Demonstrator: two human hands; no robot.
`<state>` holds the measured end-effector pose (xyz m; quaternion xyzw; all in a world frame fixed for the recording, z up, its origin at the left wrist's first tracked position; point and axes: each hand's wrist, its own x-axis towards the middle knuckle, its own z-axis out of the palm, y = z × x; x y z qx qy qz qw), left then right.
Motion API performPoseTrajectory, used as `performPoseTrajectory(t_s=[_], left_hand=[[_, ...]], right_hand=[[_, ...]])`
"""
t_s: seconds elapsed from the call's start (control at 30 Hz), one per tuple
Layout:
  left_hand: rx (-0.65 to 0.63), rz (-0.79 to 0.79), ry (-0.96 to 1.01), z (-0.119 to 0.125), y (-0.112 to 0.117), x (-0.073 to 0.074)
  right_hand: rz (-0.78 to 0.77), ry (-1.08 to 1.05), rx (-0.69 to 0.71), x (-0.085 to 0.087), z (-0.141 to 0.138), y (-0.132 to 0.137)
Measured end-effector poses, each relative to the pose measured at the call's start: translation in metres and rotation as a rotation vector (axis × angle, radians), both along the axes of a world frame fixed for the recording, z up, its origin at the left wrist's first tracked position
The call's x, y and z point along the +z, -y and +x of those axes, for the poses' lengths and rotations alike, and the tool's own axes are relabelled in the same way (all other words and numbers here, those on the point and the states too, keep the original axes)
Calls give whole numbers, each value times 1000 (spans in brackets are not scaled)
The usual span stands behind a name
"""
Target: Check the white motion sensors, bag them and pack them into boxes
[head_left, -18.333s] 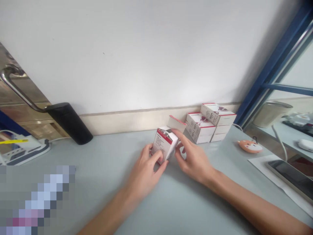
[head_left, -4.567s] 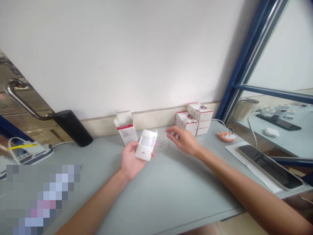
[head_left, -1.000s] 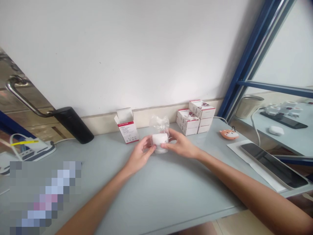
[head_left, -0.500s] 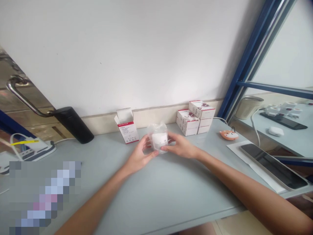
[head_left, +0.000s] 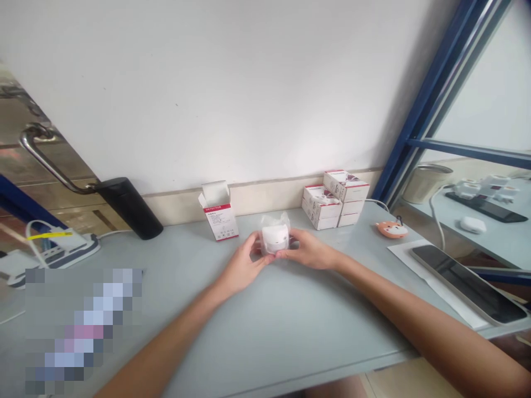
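Note:
Both hands hold a white detector (head_left: 275, 239) wrapped in a see-through plastic bag, just above or on the grey table; I cannot tell which. My left hand (head_left: 246, 261) grips its left side, and my right hand (head_left: 309, 249) is closed on the right side. The two thumbs almost meet at its lower front edge, while the other fingers are partly hidden behind it. Loose film of the bag stands up over the top. Behind and to the left, an open white and red box (head_left: 221, 221) marked "DETECTOR" stands upright with its flaps up.
Several similar boxes (head_left: 348, 190) are stacked against the wall, with a small white item on the lower one. An orange case (head_left: 392, 229) and a phone (head_left: 468, 282) on white paper lie right. A black cylinder (head_left: 130, 207) and power strip (head_left: 68, 251) are left.
The detector has turned slightly in my hands, and my thumbs have come closer together beneath its front. The whole view has shifted a little. The open box stays in place.

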<state>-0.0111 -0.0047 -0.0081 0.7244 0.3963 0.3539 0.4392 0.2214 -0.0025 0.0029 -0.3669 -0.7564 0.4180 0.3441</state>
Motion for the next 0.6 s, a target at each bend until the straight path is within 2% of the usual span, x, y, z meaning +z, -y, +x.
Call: performPoseTrajectory(t_s=[0.1, 0.2, 0.4, 0.6], left_hand=[[0, 13, 77, 0, -1, 0], [-28, 6, 129, 1, -2, -1], [-12, -11, 43, 3, 0, -4], [32, -1, -43, 3, 3, -4]], right_hand=[[10, 64, 0, -1, -1, 1], [85, 139, -1, -3, -2, 2], [190, 262, -88, -13, -2, 2], [241, 318, -83, -19, -3, -1]])
